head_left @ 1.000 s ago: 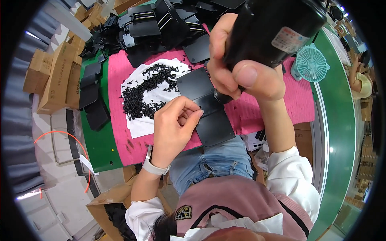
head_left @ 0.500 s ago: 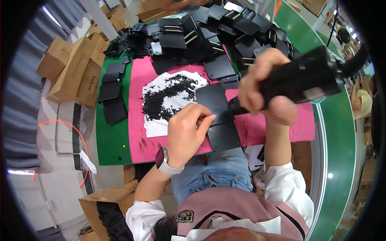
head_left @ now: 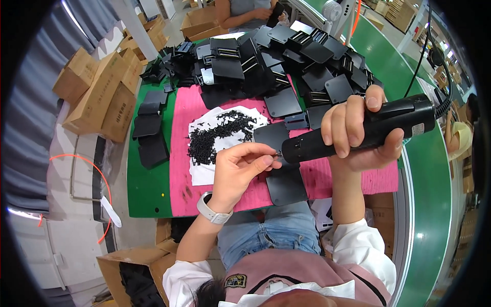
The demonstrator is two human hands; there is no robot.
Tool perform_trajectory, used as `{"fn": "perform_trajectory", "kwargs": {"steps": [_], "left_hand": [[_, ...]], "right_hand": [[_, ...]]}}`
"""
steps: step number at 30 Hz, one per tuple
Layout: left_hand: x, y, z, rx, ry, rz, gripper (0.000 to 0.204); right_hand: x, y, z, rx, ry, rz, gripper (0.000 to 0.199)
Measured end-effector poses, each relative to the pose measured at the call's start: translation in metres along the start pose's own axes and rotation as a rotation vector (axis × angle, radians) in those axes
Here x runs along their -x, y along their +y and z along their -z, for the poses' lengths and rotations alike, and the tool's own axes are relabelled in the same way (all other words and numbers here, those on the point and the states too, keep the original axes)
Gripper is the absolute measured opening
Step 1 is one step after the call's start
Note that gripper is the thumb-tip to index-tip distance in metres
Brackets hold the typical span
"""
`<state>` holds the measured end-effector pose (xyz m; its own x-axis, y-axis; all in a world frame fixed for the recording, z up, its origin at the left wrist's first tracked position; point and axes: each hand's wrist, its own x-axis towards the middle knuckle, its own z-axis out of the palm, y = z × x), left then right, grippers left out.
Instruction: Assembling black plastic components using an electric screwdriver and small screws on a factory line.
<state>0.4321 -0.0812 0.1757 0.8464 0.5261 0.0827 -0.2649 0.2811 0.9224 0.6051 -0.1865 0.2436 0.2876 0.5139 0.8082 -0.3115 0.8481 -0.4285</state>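
My right hand (head_left: 358, 128) is wrapped around a black electric screwdriver (head_left: 399, 123), held nearly level with its tip pointing left. My left hand (head_left: 245, 166) pinches thumb and fingers together right at the screwdriver's bit. Whatever is between those fingertips is too small to make out. Beneath both hands, a black hinged-looking plate (head_left: 286, 185) lies at the near edge of a pink mat (head_left: 184, 197); the hands and tool cover its middle. Left of it, small black screws (head_left: 204, 146) are heaped on a white cloth (head_left: 202, 176).
Black plates and brackets (head_left: 227, 69) are piled across the far side of the green table (head_left: 138, 192). More black plates (head_left: 152, 146) lie along its left edge. Cardboard boxes (head_left: 97, 97) stand to the left, with an open box (head_left: 153, 261) below. Across the table, another person (head_left: 245, 13) handles a black part.
The screwdriver has come up off the plate and swung to a flatter angle. My left fingertips have left the plate and now meet the bit. The whole view has shifted slightly.
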Motion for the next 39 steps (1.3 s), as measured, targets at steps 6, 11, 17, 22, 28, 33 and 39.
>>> {"fn": "perform_trajectory", "kwargs": {"steps": [6,11,17,22,28,33,39], "left_hand": [[0.000,-0.002,0.009,-0.010,-0.063,0.016,0.016],[-0.003,0.007,0.003,-0.077,-0.010,-0.138,0.042],[-0.003,0.011,0.010,-0.663,0.152,0.009,0.048],[-0.008,0.011,0.008,-0.656,-0.091,0.207,0.046],[-0.017,-0.006,0.014,-0.456,-0.070,0.278,0.038],[-0.017,-0.009,0.016,-0.363,-0.073,0.285,0.035],[-0.017,-0.009,0.015,-0.393,-0.071,0.270,0.028]], "right_hand": [[0.000,0.006,-0.006,-0.011,0.070,-0.028,0.050],[-0.008,0.005,-0.009,-0.070,0.114,-0.053,0.048],[-0.006,0.012,-0.016,0.326,-0.009,-0.344,0.044],[-0.002,0.018,-0.019,0.323,0.020,-0.351,0.044],[-0.010,0.029,-0.028,0.408,0.047,-0.449,0.043],[-0.014,0.038,-0.034,0.456,0.058,-0.428,0.045],[-0.010,0.043,-0.036,0.510,0.078,-0.420,0.046]]}}
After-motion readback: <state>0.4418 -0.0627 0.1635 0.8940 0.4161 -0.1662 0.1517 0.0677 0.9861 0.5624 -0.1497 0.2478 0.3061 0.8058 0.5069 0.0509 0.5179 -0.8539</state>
